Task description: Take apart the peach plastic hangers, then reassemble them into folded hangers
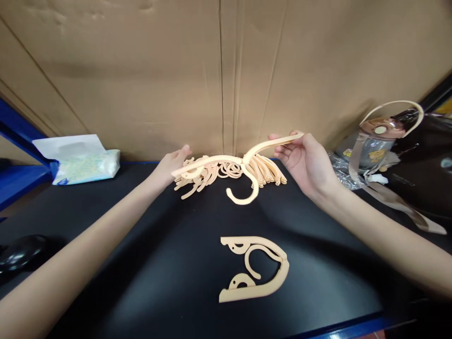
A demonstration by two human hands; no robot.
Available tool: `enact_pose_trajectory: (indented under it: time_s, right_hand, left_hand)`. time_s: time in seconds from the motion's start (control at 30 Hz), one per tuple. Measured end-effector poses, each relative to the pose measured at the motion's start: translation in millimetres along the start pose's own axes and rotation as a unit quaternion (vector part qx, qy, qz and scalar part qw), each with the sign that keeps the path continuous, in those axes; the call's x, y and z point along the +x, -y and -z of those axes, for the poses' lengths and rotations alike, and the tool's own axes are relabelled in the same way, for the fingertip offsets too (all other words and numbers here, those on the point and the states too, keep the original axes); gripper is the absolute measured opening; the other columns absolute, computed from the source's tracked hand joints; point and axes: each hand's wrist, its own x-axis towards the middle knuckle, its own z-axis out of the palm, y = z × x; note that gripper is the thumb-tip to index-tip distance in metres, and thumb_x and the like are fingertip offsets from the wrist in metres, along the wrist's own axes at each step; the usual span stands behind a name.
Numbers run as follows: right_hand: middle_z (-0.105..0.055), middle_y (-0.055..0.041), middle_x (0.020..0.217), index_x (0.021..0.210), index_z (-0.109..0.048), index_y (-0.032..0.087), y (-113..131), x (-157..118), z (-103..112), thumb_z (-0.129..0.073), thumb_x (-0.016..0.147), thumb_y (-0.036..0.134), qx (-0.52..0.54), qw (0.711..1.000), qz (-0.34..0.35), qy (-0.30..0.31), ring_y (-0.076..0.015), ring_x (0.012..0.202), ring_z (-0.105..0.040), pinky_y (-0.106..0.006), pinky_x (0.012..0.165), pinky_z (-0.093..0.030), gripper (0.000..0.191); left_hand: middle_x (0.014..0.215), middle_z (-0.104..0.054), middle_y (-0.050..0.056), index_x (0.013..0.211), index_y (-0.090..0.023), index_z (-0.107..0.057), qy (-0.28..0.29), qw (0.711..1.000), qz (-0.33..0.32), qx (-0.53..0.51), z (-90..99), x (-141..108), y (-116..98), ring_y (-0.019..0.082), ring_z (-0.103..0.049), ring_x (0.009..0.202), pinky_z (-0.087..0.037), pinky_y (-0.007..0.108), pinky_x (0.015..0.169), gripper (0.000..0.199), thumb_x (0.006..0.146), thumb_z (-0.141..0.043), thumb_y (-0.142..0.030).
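A cream plastic folding hanger (222, 159) is held up in the air with its two arms spread and its hook curving downward. My right hand (309, 162) grips the end of its right arm between thumb and fingers. At the other end, my left hand (169, 165) is closed around the left arm, with most of its fingers hidden behind the plastic. On the black table (158, 282) below lies a second folding hanger (278, 282), folded into a U with its hook turned inward. Behind the raised hanger, a pile of cream hanger parts (264, 170) is partly covered.
A soft pack with a white flap (88, 165) sits at the back left. Toward the right stand a clear bottle (370, 146) with a handle and strap, and a dark bag (423, 179). A shiny black object (26, 254) lies at left. Brown cardboard (141, 80) rises behind.
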Motion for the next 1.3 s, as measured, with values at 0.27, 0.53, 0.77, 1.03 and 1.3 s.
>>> enact_pose_trajectory:
  time_s: [0.27,0.53,0.77,1.03,1.3]
  right_hand:
    - [-0.066,-0.0053,0.105,0.088,-0.028,0.027,-27,9,-20,-0.046,0.084,0.022,-0.016,0.993,0.102,-0.051,-0.0161,0.091,-0.069,-0.036,0.086,-0.056,0.019]
    - [-0.056,0.0038,0.073,0.076,-0.041,0.024,-47,25,0,-0.067,0.077,0.031,-0.131,0.982,0.132,-0.004,-0.0118,0.065,-0.058,-0.027,0.063,-0.049,0.026]
    - [-0.066,0.0026,0.065,0.11,-0.067,0.017,-43,20,3,-0.059,0.09,0.04,-0.325,0.917,0.092,0.214,-0.0126,0.055,-0.058,-0.026,0.061,-0.044,0.031]
    - [-0.075,-0.0048,0.083,0.105,-0.067,0.016,-37,8,-7,-0.051,0.095,0.024,-0.566,0.784,0.191,0.168,-0.0184,0.071,-0.066,-0.027,0.061,-0.039,0.021]
    - [-0.07,-0.0137,0.105,0.13,-0.057,0.011,-41,2,-11,-0.04,0.098,0.008,-0.695,0.577,0.374,0.212,-0.0241,0.093,-0.066,-0.033,0.076,-0.044,0.037]
  left_hand:
    - [0.129,-0.065,0.02,0.123,-0.009,-0.065,0.329,0.861,0.065,-0.383,-29.4,-48,-60,0.029,-0.069,0.108,-0.058,0.034,0.081,0.085,0.091,-0.025,-0.076]
    - [0.075,-0.063,0.002,0.117,-0.019,-0.068,0.213,0.906,0.088,-0.355,-58.4,-49,-52,-0.001,-0.036,0.038,-0.021,0.008,0.031,0.024,0.096,-0.058,-0.028]
    - [0.069,-0.049,-0.003,0.096,-0.016,-0.065,0.185,0.91,0.111,-0.353,-56.4,-34,-39,-0.001,-0.028,0.036,-0.015,0.008,0.027,0.014,0.098,-0.052,-0.023]
    - [0.063,-0.039,-0.008,0.073,-0.015,-0.057,0.182,0.931,0.115,-0.295,-57.6,-29,-31,-0.002,-0.022,0.037,-0.011,0.01,0.031,0.02,0.086,-0.07,-0.022]
    - [0.047,-0.041,-0.008,0.07,-0.015,-0.07,0.258,0.945,0.128,-0.155,-63.3,-43,-34,0.002,-0.02,0.038,-0.009,0.016,0.035,0.015,0.068,-0.077,-0.027]
